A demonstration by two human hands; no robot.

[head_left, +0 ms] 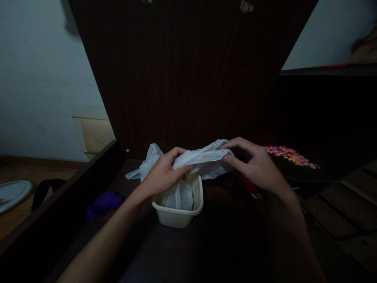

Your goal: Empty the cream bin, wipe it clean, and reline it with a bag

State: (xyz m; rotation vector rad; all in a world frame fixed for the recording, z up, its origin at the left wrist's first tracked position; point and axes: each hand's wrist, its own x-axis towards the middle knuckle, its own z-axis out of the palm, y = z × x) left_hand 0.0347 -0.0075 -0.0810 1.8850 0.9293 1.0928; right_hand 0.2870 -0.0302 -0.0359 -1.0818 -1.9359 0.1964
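A white plastic bag (203, 157) is stretched sideways between both hands, above a cream rectangular tub (176, 218). My left hand (165, 173) is closed on the bag's left part, thumb along its lower edge, and hides part of the tub's rim. At the other end, my right hand (250, 159) pinches the bag between thumb and fingers. Inside the tub lies white crumpled plastic (179, 195); whether it belongs to the same bag I cannot tell. Another bunch of white plastic (151, 159) sticks out behind my left hand.
Purple cloth (104, 204) lies left of the tub on the dark surface (165, 251). A tall dark wooden panel (182, 78) rises behind, and a low dark side board (59, 200) runs along the left. Pink and yellow beads or flowers (290, 155) lie beyond my right hand.
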